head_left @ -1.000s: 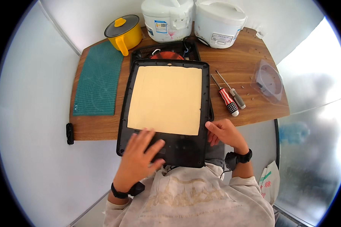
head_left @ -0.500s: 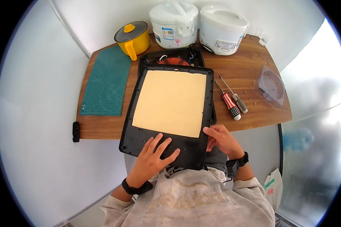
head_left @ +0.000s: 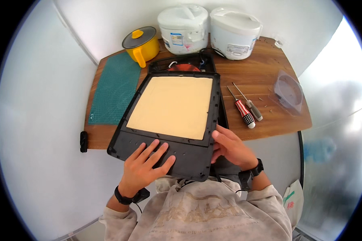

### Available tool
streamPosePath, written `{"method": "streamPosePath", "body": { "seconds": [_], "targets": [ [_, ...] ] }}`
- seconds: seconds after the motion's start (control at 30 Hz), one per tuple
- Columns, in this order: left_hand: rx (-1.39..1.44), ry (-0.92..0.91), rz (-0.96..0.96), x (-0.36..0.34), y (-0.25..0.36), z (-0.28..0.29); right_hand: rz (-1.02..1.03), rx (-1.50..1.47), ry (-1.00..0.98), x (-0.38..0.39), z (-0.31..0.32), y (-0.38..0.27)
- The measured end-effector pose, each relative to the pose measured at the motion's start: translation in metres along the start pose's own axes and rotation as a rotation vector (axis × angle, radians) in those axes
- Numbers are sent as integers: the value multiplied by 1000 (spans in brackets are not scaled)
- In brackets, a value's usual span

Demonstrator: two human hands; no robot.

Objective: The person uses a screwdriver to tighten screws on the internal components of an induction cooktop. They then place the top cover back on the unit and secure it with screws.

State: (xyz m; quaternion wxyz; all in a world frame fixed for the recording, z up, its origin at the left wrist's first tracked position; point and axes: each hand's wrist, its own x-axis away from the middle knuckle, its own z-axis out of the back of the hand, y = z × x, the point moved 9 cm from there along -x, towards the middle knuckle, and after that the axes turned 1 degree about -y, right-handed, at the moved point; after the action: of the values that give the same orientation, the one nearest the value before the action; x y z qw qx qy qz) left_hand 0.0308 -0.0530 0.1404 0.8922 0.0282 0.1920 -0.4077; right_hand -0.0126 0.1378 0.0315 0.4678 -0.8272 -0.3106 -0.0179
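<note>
1. Two hands are at work: the left hand (head_left: 144, 170), below centre of the frame, lies with its fingers spread over the panel's lower part; the right hand (head_left: 234, 149), just right of centre, grips the panel's right edge, thumb uppermost.
2. One black panel (head_left: 191, 161) sits tilted mid-frame, bearing one cream sheet (head_left: 171, 107).
3. Behind it, upper centre, I see one black housing (head_left: 159, 65) with one reddish disc (head_left: 184, 68).
4. Two screwdrivers lie right of centre: one striped screwdriver (head_left: 244, 113), one grey screwdriver (head_left: 254, 110).
5. Two white cookers (head_left: 234, 36) stand at the top; one yellow pot (head_left: 147, 47) and one green mat (head_left: 114, 90) are upper left.
6. One clear plastic container (head_left: 288, 92) rests at the right of the one wooden surface (head_left: 253, 72).
</note>
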Motion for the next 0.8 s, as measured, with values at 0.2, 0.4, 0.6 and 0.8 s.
{"method": "streamPosePath", "body": {
  "seconds": [0.2, 0.4, 0.6, 0.8],
  "targets": [
    [37, 31, 23, 3, 9, -14, 137, -90, 73, -23, 4, 4],
    [44, -5, 19, 5, 10, -20, 135, -97, 49, -25, 10, 4],
    [87, -31, 26, 5, 11, -19, 189, -11, 50, -17, 9, -9],
    [178, 247, -6, -4, 0, 17, 325, 2, -26, 8, -33, -72]
  ]
}}
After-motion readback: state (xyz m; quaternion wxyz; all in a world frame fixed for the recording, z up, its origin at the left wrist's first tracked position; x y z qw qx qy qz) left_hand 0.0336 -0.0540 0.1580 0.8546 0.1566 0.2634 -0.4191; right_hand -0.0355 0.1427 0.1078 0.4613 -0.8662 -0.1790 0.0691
